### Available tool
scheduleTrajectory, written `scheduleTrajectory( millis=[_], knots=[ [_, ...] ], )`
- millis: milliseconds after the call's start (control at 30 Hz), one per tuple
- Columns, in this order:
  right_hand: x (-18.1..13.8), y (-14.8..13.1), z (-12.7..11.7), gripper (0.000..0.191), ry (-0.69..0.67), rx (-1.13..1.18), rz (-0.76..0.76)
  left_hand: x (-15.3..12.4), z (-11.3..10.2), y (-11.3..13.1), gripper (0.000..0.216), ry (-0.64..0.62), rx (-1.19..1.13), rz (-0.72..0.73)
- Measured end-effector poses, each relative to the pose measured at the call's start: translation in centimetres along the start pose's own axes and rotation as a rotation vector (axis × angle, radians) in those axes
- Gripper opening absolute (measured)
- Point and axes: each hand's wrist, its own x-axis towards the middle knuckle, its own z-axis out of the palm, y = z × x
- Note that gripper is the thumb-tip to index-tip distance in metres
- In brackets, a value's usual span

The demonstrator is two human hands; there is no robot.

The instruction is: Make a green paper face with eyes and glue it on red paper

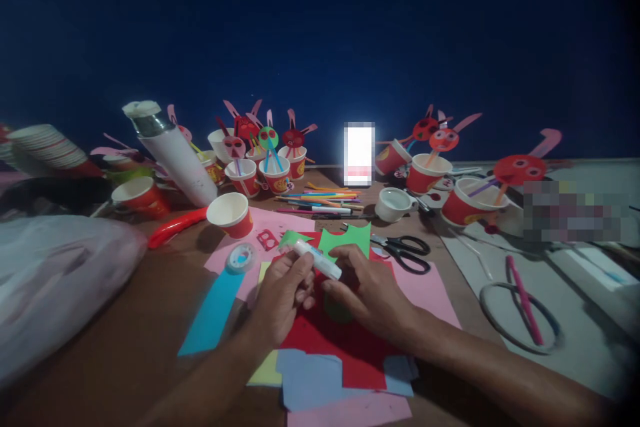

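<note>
My left hand [283, 287] is closed around a white glue stick [320, 261] with faint blue print, held at a slant above the paper. Close to the tube's lower right end, my right hand [367, 290] has its thumb and fingers apart; whether a fingertip touches the tube I cannot tell. Beneath both hands lies red paper [360, 363], with a green paper piece [337, 307] on it, partly in shadow. Behind the hands is a larger green paper scrap [347, 240] with curved cut-outs. A small red paper cut-out [267, 239] rests on pink paper [225, 250].
Black-handled scissors [407, 253] lie right of the hands. A tape roll [241, 258] sits on a blue strip [210, 313]. Behind are a paper cup [230, 215], coloured straws [320, 199], a white mug [394, 205] and several cups with rabbit-like paper heads. A plastic bag [65, 287] bulges at left.
</note>
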Motion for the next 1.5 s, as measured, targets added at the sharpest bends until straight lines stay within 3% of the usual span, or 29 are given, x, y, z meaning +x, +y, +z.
scheduleTrajectory(
  millis=[67,267,467,533,700,767,867,933,1133,1200,1333,1400,1500],
  knots=[
    [0.2,0.0,-0.2,0.018,-0.012,0.026,0.031,0.1,-0.1,0.1,0.035,-0.016,-0.034,0.028],
    [0.4,-0.1,-0.2,0.023,-0.029,0.093,0.036,0.0,-0.3,-0.2,0.036,0.009,-0.036,0.053],
    [0.4,-0.3,0.3,0.058,-0.363,0.9,0.241,-0.2,-0.5,-0.4,0.038,-0.028,-0.056,0.07],
    [0.4,-0.4,0.0,0.059,-0.353,0.87,0.228,-0.2,-0.5,-0.4,0.037,-0.02,-0.06,0.068],
    [0.4,-0.4,-1.0,0.033,-0.077,0.374,0.109,-0.1,-0.5,-0.5,0.036,0.002,-0.061,0.07],
    [0.3,-0.3,-0.7,0.037,-0.136,0.511,0.135,0.0,-0.5,-0.5,0.037,-0.005,-0.051,0.071],
    [0.2,-0.2,0.2,0.055,-0.379,0.932,0.245,-0.1,-0.6,-0.4,0.037,-0.028,-0.058,0.069],
    [0.2,-0.2,0.4,0.064,-0.441,1.028,0.286,-0.1,-0.6,-0.4,0.037,-0.041,-0.078,0.067],
    [0.4,-0.5,-0.7,0.036,-0.152,0.678,0.135,-0.2,-0.7,-0.6,0.033,-0.018,-0.076,0.077],
    [0.4,-0.6,-0.7,0.037,-0.183,0.726,0.171,-0.2,-0.7,-0.7,0.033,-0.028,-0.056,0.087],
    [0.1,-0.5,0.2,0.063,-0.429,1.071,0.293,-0.2,-0.8,-0.9,0.032,-0.049,-0.039,0.102],
    [0.0,-0.3,0.5,0.066,-0.414,1.06,0.297,-0.1,-0.8,-0.8,0.033,-0.046,-0.036,0.096],
    [0.2,-0.4,0.5,0.046,-0.268,0.954,0.232,0.0,-0.9,-0.8,0.033,-0.017,-0.01,0.089]
  ],
)
